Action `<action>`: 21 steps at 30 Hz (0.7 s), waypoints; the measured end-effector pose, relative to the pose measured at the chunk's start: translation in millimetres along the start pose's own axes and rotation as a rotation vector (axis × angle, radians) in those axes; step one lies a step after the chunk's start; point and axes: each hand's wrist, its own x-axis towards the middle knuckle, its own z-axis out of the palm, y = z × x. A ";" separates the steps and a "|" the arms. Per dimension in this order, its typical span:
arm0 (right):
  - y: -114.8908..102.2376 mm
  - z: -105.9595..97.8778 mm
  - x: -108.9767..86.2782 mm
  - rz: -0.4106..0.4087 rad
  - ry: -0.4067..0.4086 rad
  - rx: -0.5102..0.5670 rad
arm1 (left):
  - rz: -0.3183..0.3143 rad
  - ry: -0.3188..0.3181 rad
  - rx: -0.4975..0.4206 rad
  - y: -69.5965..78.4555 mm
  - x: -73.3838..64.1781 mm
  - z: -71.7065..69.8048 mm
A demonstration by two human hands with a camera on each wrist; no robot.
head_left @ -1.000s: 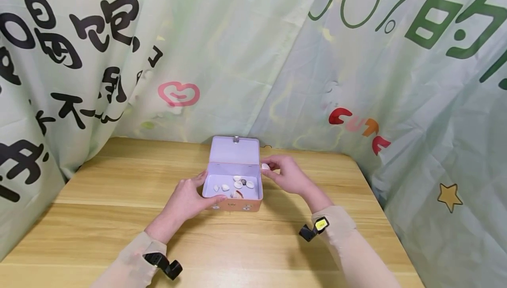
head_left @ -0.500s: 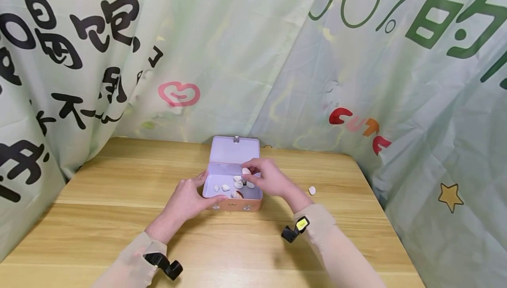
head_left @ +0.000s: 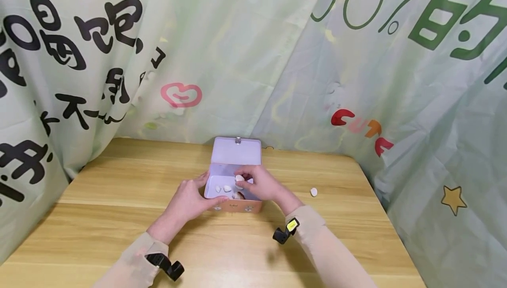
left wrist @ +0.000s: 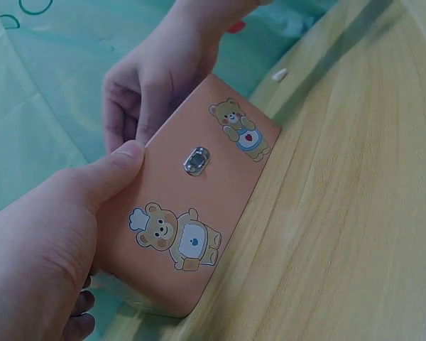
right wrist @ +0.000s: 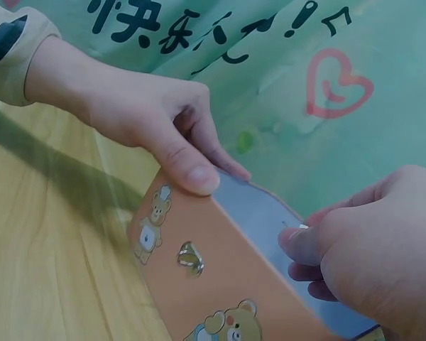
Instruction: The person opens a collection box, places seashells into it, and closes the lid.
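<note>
A small hinged tin box (head_left: 253, 205) stands on the table with its lilac lid (head_left: 236, 151) raised at the back. Bears and a metal clasp (left wrist: 197, 161) decorate its orange front. My left hand (head_left: 193, 198) grips the box's left front corner, thumb on the front rim and fingers along the left side. Over the box's inside, my right hand (head_left: 262, 185) pinches a white seashell (head_left: 239, 178) between thumb and fingers. Below lie white seashells (head_left: 227, 188) and a brown-and-white seashell (head_left: 238, 195); the right hand hides others.
One white seashell (head_left: 314, 191) lies on the wooden table (head_left: 340, 231), right of the box. A printed cloth curtain (head_left: 222, 59) hangs close behind the table and along its sides.
My right hand has carried the white seashell from beside the box's right edge leftward over its inside. This uncovered the seashell on the table. My left hand keeps its grip.
</note>
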 end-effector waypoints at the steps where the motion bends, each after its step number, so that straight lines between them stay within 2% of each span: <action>1: 1.2 1.0 -0.2 -0.005 0.004 0.002 | -0.001 0.000 -0.001 0.3 0.1 0.3; 7: 5.1 3.6 -1.1 -0.019 0.026 0.003 | 0.006 0.003 0.006 1.3 0.6 0.7; 14: 3.2 3.0 -2.6 -0.006 0.008 0.032 | 0.002 0.003 0.012 1.2 0.5 1.5; 21: 0.3 -11.5 -11.4 -0.002 0.039 -0.009 | -0.010 -0.002 0.013 -0.2 0.4 1.5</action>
